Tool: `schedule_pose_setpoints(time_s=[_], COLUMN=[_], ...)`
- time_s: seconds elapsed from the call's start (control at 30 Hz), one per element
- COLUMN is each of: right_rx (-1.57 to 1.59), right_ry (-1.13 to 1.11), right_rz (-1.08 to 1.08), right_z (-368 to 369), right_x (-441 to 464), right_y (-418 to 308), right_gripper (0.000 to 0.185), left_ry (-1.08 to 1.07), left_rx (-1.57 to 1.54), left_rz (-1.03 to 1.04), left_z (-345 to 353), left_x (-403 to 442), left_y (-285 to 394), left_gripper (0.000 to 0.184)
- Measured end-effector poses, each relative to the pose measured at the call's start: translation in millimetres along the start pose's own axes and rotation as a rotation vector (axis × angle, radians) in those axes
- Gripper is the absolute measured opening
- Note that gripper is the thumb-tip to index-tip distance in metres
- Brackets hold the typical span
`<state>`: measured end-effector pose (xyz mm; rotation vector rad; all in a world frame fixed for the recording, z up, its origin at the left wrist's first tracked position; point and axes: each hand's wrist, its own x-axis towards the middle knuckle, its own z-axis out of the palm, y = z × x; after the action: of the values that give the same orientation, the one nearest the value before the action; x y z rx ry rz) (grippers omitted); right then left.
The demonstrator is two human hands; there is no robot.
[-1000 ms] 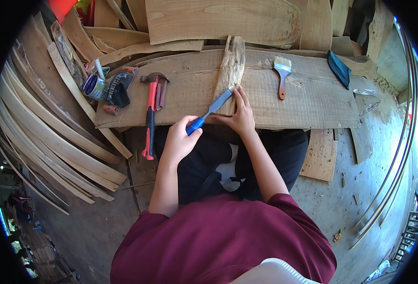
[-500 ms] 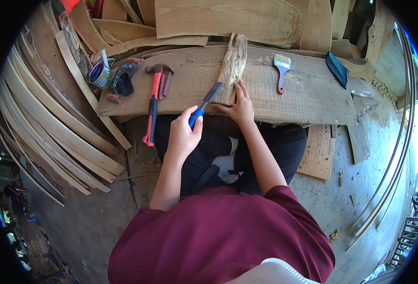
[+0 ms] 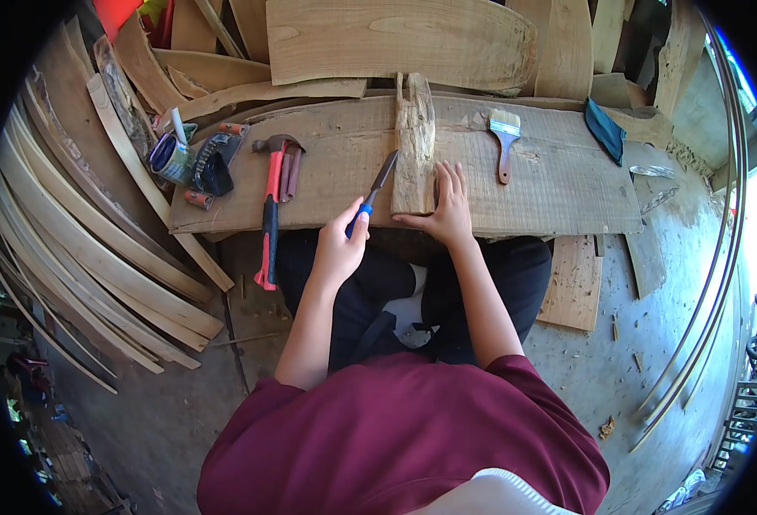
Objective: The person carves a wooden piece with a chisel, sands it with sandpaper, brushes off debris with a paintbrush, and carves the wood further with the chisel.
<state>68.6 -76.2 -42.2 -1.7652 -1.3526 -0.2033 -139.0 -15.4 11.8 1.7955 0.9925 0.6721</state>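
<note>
A blue-handled chisel (image 3: 382,177) is gripped in my left hand (image 3: 342,245), its metal blade pointing up and to the right, the tip close to the left edge of a rough wood piece (image 3: 415,142). That piece lies upright in view across a wide plank (image 3: 344,129). My right hand (image 3: 451,210) is spread at the lower right of the piece, thumb along its bottom end and fingers pointing forward beside its right edge.
A red and black hammer (image 3: 271,206) lies left, beside reddish-brown pieces (image 3: 290,174). Further left are a can (image 3: 171,159) and a black object (image 3: 214,175). A brush (image 3: 504,142) and teal cloth (image 3: 605,133) lie right. Curved wood strips (image 3: 95,249) fill the left side.
The wood piece has turned from a slant to nearly straight. The chisel has moved off its surface to its left side, and my right hand has shifted slightly right and down.
</note>
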Motion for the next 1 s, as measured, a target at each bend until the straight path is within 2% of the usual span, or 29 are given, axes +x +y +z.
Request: schedule_pose_setpoints(time_s=[0.03,0.07,0.23,0.3,0.43,0.57,0.63,0.77,0.83,0.9,0.93,1.0], right_rx=[-0.136,-0.137,0.044,0.074,0.068,0.071,0.036,0.038,0.04,0.03,0.04,0.049], right_ry=[0.015,0.013,-0.074,-0.059,-0.05,-0.071,-0.077,-0.083,-0.093,-0.092,-0.089,-0.089], right_rz=[-0.02,-0.022,0.091,0.083,0.071,0.091,0.091,0.075,0.078,0.076,0.069,0.06], right_z=[-1.0,-1.2,-1.3,0.1,-0.8,-1.6,-1.4,-0.2,-0.9,-0.6,-0.3,-1.0], right_x=[-0.3,-0.4,0.0,0.8,1.3,1.3,0.8,2.1,2.0,0.5,0.9,1.3], right_y=[-1.4,-1.4,1.4,4.0,5.0,4.0,3.4,3.8,3.2,2.9,3.0,4.2], right_gripper=[0.109,0.109,0.113,0.113,0.112,0.112,0.113,0.115,0.115,0.115,0.115,0.116], left_ry=[0.001,0.002,0.008,0.084,0.017,0.05,-0.033,0.065,0.073,0.159,0.132,0.108], left_rx=[-0.003,0.017,0.091,0.246,0.219,0.243,0.213,0.248,0.211,0.2,0.218,0.228], left_rz=[0.001,0.032,0.055,0.19,0.133,0.247,0.101,0.212,0.182,0.29,0.233,0.249], left_z=[1.2,2.1,-0.5,0.6,-13.5,-8.2,-11.8,5.7,18.6,28.4,25.4,17.8], left_x=[4.5,9.6,35.7,48.4,53.4,43.1,33.4,39.6,59.0,79.0,81.6,84.4], left_y=[-0.1,0.0,6.2,2.8,7.0,5.0,15.1,0.8,-5.9,-14.9,-12.7,-15.3], left_gripper=[0.037,0.037,0.036,0.034,0.031,0.032,0.032,0.034,0.034,0.035,0.034,0.034])
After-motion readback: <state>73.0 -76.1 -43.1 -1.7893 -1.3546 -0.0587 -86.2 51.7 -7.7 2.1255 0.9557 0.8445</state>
